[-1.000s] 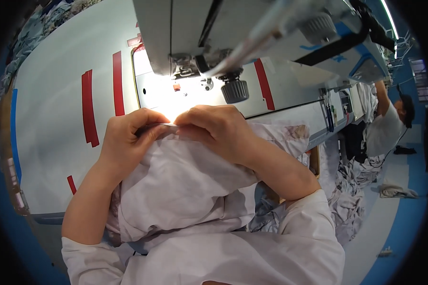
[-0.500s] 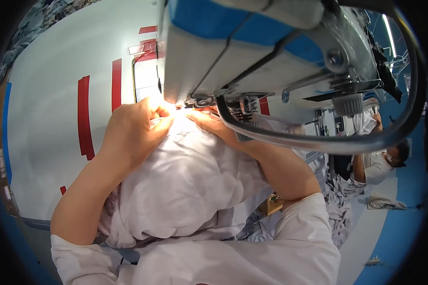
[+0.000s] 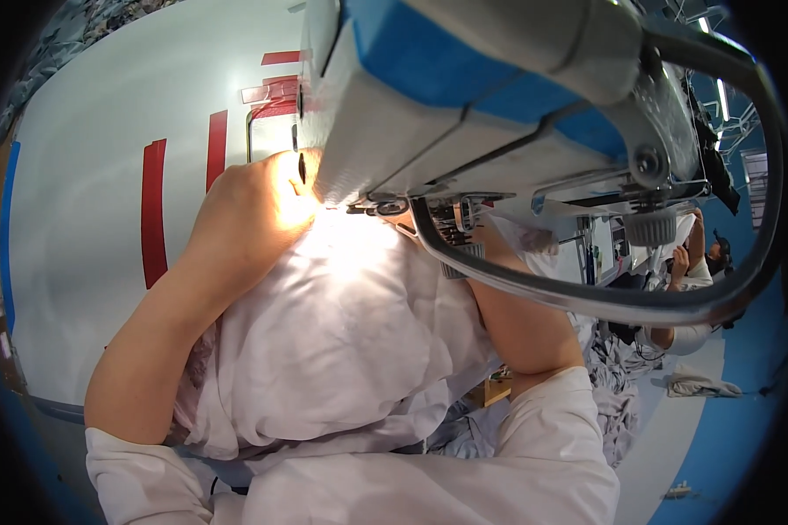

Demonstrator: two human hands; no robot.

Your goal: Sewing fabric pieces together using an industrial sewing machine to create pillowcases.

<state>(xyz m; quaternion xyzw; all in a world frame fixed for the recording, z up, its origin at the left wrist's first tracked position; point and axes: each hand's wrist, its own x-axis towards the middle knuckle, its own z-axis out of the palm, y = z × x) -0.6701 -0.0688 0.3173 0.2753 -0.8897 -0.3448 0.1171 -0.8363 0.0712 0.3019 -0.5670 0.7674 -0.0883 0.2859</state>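
A white cloth [image 3: 333, 350] lies bunched in front of me, its far edge under the sewing machine [image 3: 464, 114]. My left hand [image 3: 254, 206] is at the cloth's far left edge beside the machine head, fingers bent and closed on the fabric; the lamp's glare washes out their tips. Behind the needle area and the machine's metal parts, my right hand [image 3: 496, 249] is mostly hidden, so its fingers cannot be read. It reaches toward the cloth's far right side. The needle itself cannot be made out.
Red tape strips [image 3: 154, 214] mark the white table [image 3: 79, 192] on the left. A curved metal bar [image 3: 613, 306] juts out at the right of the machine. Heaped cloth [image 3: 617, 385] lies at the lower right, and another person [image 3: 683, 280] holds white fabric farther right.
My view has shifted slightly, so the machine appears lower and more to the right. My right fingers, visible before on the cloth, are now mostly behind the machine. My left hand stays at the cloth's edge.
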